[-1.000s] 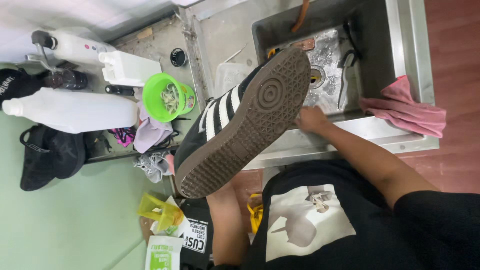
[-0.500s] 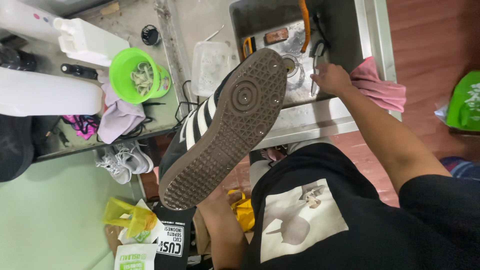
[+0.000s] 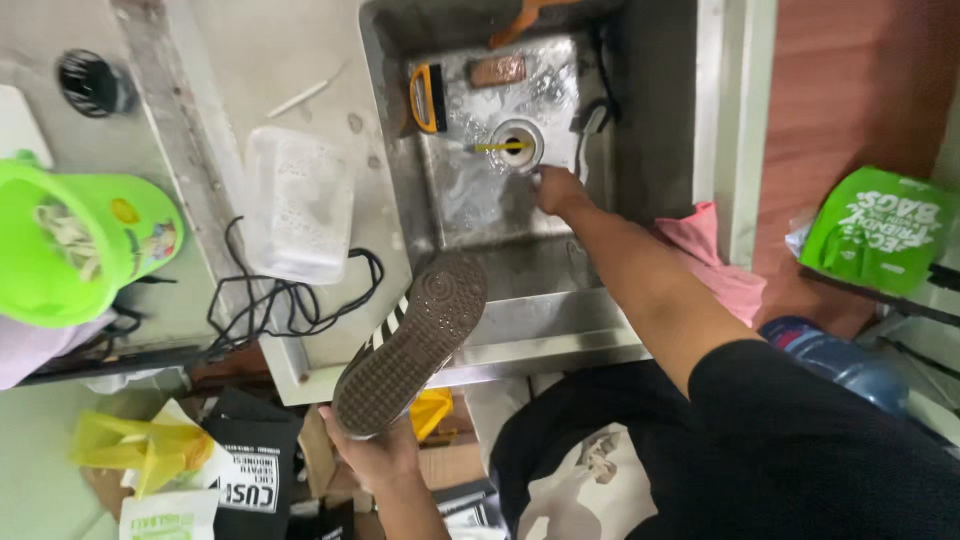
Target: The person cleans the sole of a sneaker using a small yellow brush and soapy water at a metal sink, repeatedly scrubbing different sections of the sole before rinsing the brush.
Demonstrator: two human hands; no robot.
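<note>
Green plastic comes first at the far left: a bucket (image 3: 75,240) with some pale things inside stands on the tabletop (image 3: 250,90); near it lie a tangle of black cable (image 3: 290,300) and a clear plastic container (image 3: 298,205). Lower down, the left hand (image 3: 372,455) has its grip closed around the heel of a black shoe (image 3: 412,345) with white stripes, the brown sole turned up to the camera and the toe over the front edge of the steel sink (image 3: 470,200). Inside the sink I see a brush with a yellow frame (image 3: 428,98) and a thin yellow stick across the drain (image 3: 515,147). The right hand (image 3: 560,190) reaches just beside that drain; whether its fingers hold something, I cannot tell. A pink cloth (image 3: 715,265) hangs at the sink's right side. The risk, I think, is that the shoe, held only at its heel and tilted, slips and drops to the cluttered floor or bangs the sink edge, because attention goes to the right hand.
</note>
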